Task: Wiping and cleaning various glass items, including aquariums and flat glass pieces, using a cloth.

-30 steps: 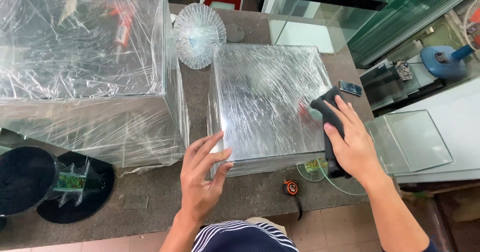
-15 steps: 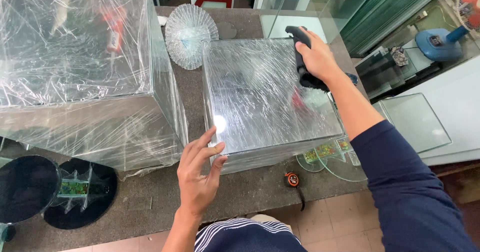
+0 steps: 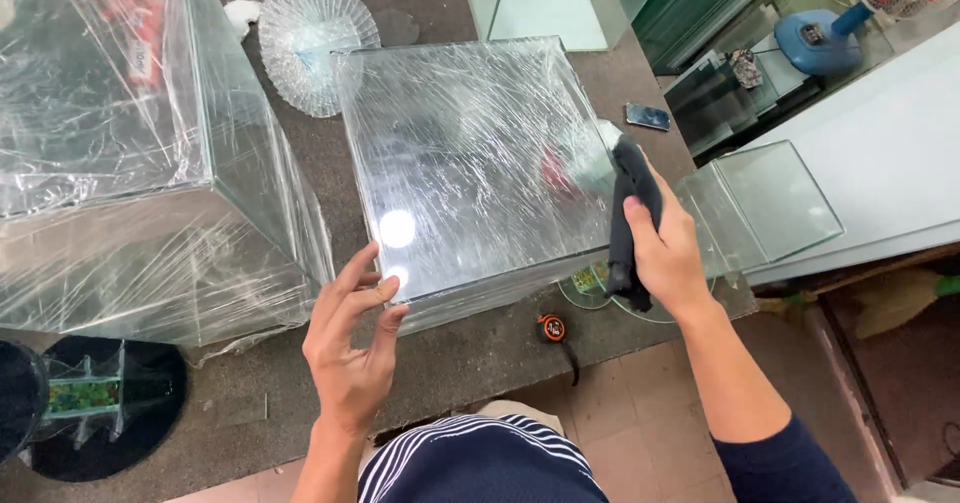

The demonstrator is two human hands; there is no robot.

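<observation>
A glass tank wrapped in clear film [image 3: 470, 153] stands on a dark stone worktop [image 3: 480, 348]. My left hand [image 3: 352, 348] rests flat with fingers spread against the tank's near left corner. My right hand [image 3: 668, 248] grips a black cloth [image 3: 628, 218] and presses it against the tank's right side, near its front corner. Reflected light spots show on the tank's top near my left fingers.
A larger film-wrapped glass tank [image 3: 130, 163] stands at the left. A ribbed glass dish [image 3: 312, 48] lies behind. A small orange tape measure [image 3: 551, 328], a phone [image 3: 648, 116], a small glass box [image 3: 770, 203] and black round stands [image 3: 100, 413] lie around. A blue fan base [image 3: 815, 38] stands at the far right.
My right hand with the cloth has come back from the tank's far right corner down to its near right side. My left hand has stayed at the front corner.
</observation>
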